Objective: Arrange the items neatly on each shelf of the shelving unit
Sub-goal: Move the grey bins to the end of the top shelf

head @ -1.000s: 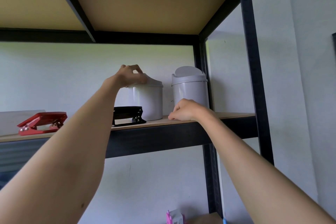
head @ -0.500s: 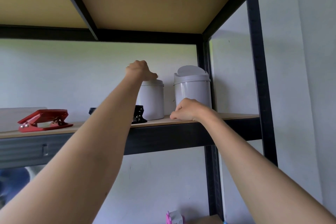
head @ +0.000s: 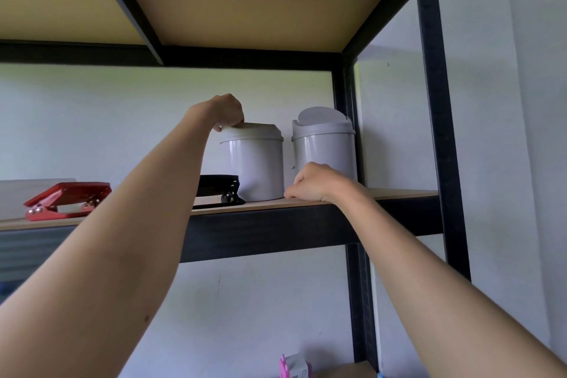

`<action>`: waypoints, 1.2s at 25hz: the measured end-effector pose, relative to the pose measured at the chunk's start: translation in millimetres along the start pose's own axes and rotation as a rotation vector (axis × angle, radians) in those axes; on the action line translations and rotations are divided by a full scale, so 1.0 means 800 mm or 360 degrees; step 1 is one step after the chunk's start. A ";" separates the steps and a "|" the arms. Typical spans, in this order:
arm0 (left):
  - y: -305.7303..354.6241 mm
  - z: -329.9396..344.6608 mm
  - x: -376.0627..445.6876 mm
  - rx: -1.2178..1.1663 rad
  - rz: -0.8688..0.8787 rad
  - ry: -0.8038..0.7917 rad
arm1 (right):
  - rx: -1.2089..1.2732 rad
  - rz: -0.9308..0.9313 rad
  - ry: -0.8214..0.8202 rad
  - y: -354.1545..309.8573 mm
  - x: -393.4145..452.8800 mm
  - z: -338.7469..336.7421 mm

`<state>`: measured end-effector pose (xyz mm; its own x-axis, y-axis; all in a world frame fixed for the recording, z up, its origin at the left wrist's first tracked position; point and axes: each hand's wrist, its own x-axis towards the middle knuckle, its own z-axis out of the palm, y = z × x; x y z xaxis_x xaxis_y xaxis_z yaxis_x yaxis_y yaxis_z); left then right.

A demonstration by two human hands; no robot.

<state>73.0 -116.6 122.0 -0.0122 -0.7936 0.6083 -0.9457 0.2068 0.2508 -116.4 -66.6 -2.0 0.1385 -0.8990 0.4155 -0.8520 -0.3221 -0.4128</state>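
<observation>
Two small grey bins with swing lids stand side by side on the wooden shelf board [head: 399,193] of a black metal shelving unit. My left hand [head: 225,112] reaches over the left grey bin [head: 253,163] and grips the rim of its lid from above. The right grey bin [head: 325,144] stands by the rear post, untouched. My right hand [head: 310,182] rests with curled fingers on the shelf's front edge, in front of the right bin, holding nothing. A black hole punch [head: 219,190] lies just left of the left bin, partly hidden by my left forearm.
A red hole punch [head: 66,199] lies at the shelf's left, with a pale flat object [head: 18,193] behind it. The black front post [head: 435,101] rises at the right. Overhead is another shelf board [head: 245,0]. A pink and white item [head: 293,367] sits on a lower shelf.
My left hand has shifted the left bin rightward, closer to the right bin, uncovering more of the black hole punch. My right hand has stayed on the shelf edge.
</observation>
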 end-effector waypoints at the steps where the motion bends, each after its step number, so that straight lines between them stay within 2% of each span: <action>1: -0.005 -0.002 -0.004 0.0058 0.0022 0.0002 | 0.0002 0.0007 -0.0002 -0.001 0.000 0.000; 4: -0.019 -0.001 -0.007 0.0108 0.0112 0.0029 | -0.0007 0.0019 -0.0005 -0.001 -0.001 0.000; 8: -0.021 0.001 -0.010 -0.0063 0.0072 -0.0056 | -0.0008 -0.0006 -0.0014 0.000 0.001 0.000; 11: -0.017 0.002 -0.018 0.0206 0.0139 -0.0101 | -0.0009 -0.0011 0.0001 0.000 0.001 0.000; 13: -0.019 0.002 -0.014 0.0256 0.0156 -0.0111 | -0.0009 -0.0015 0.0002 0.000 0.001 0.000; 22: -0.030 -0.008 -0.008 0.0063 0.0149 -0.0309 | 0.0001 -0.0021 0.0014 0.001 0.004 0.002; 30: -0.031 -0.008 -0.015 -0.0050 0.0145 -0.0340 | -0.0001 0.0008 0.0018 0.003 0.006 0.002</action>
<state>98.6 -108.8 113.4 -0.1689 -0.8733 0.4570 -0.9271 0.2982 0.2272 -116.7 -71.9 -2.4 0.1283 -0.8972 0.4226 -0.8529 -0.3173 -0.4146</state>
